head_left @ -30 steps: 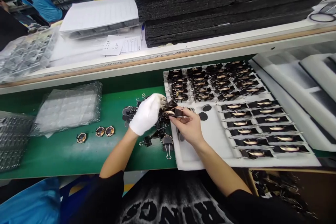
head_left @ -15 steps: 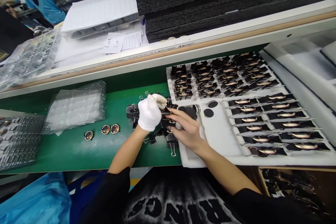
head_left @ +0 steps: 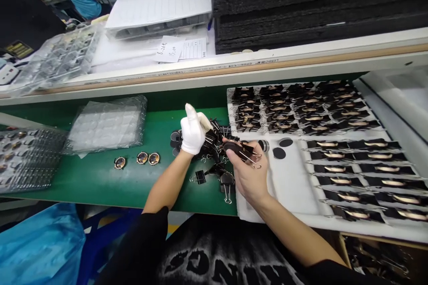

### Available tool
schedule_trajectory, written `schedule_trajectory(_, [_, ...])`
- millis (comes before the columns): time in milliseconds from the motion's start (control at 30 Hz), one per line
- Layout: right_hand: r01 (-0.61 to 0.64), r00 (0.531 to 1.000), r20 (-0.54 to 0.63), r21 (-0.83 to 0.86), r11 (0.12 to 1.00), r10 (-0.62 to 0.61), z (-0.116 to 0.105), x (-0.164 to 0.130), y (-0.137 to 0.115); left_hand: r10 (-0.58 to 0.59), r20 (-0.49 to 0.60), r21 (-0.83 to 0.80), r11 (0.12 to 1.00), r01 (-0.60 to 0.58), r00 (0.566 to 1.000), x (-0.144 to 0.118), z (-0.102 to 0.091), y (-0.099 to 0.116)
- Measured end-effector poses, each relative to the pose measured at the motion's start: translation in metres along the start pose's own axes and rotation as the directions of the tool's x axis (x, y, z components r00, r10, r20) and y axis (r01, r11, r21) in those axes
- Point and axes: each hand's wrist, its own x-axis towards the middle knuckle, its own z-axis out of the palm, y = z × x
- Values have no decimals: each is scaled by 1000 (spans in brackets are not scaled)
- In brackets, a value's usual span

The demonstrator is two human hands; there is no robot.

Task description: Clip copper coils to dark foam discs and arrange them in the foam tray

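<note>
The left hand [head_left: 193,130], in a white glove, is hovering over the pile of binder clips [head_left: 214,160] on the green table [head_left: 100,178], fingers curled around a black clip [head_left: 211,137] with one finger sticking straight up. The right hand [head_left: 249,173], bare, is lifted just above the near edge of the white foam tray [head_left: 287,182], pinching a dark disc with a clip on it [head_left: 241,150] between thumb and fingertips, the wire handles poking out to the right. The two hands are sitting close together, just apart, right where the pile is meeting the tray. On the tray, rows of clipped parts [head_left: 351,160] are filling the far and right side, and two loose black discs [head_left: 282,148] are lying on the bare patch just beyond the right hand. Off to the left on the table, three small round parts [head_left: 140,159] are lying in a row, near a clear blister tray [head_left: 107,124]. Up on the shelf, a stack of black foam sheets [head_left: 317,4] is standing beside a sheaf of papers [head_left: 160,9].
</note>
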Motion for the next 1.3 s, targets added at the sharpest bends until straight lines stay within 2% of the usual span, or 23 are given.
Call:
schedule_trajectory(233, [106, 990, -66, -198, 974, -122, 18, 7, 28, 55, -117, 46, 998, -50, 992, 5, -9, 3])
schedule_trajectory(467, [190, 974, -58, -318, 929, -219, 20, 14, 42, 18, -99, 120, 993, -6, 995, 6, -11, -3])
schedule_trajectory(633, [164, 978, -64, -348, 923, -198, 20, 16, 44, 7, -70, 84, 997, -1, 997, 6, -6, -6])
schedule_trajectory(733, [180, 974, -65, -358, 916, -216, 18, 17, 38, -13, 3, 55, 998, 13, 1000, 7, -7, -2])
schedule_trajectory(800, [212, 969, -41, -360, 908, -242, 13, 18, 29, -69, 110, 73, 995, 61, 992, 7, -10, 4])
schedule_trajectory(867, [260, 960, -1, -380, 888, -281, 6, 18, 17, -150, 294, 134, 984, 114, 944, 6, -13, 9])
schedule_trajectory(900, [290, 951, 17, -407, 866, -310, 1, 18, 11, -186, 405, 178, 976, 122, 895, 5, -13, 11])
schedule_trajectory(967, [387, 908, 52, -481, 787, -415, -10, 17, -1, -224, 562, 263, 961, 85, 796, -1, -12, 14])
schedule_trajectory(1000, [469, 861, 90, -517, 716, -500, -17, 16, -7, -228, 583, 290, 955, 62, 780, -5, -10, 15])
schedule_trajectory(1033, [564, 791, 146, -550, 615, -595, -24, 14, -11, -231, 579, 303, 951, 56, 782, -10, -8, 17])
schedule_trajectory(1067, [655, 697, 216, -577, 487, -683, -32, 12, -15, -243, 576, 303, 950, 72, 780, -16, -5, 20])
schedule_trajectory(1100, [726, 593, 293, -597, 341, -750, -41, 10, -17, -262, 593, 294, 951, 99, 762, -23, -2, 23])
schedule_trajectory(1133, [769, 495, 375, -609, 194, -784, -51, 7, -18, -278, 637, 287, 951, 113, 719, -30, 1, 27])
schedule_trajectory(1167, [785, 426, 453, -615, 72, -783, -60, 4, -19, -281, 695, 291, 952, 99, 662, -37, 4, 31])
schedule_trajectory(1200, [787, 397, 517, -617, -9, -758, -69, 0, -18, -272, 748, 302, 952, 55, 605, -44, 7, 35])
schedule_trajectory(1233, [788, 396, 566, -614, -49, -723, -78, -4, -17, -253, 784, 314, 950, -10, 567, -50, 11, 38])
schedule_trajectory(1300, [791, 434, 622, -609, -55, -652, -93, -13, -14, -210, 809, 337, 931, -140, 549, -60, 19, 41])
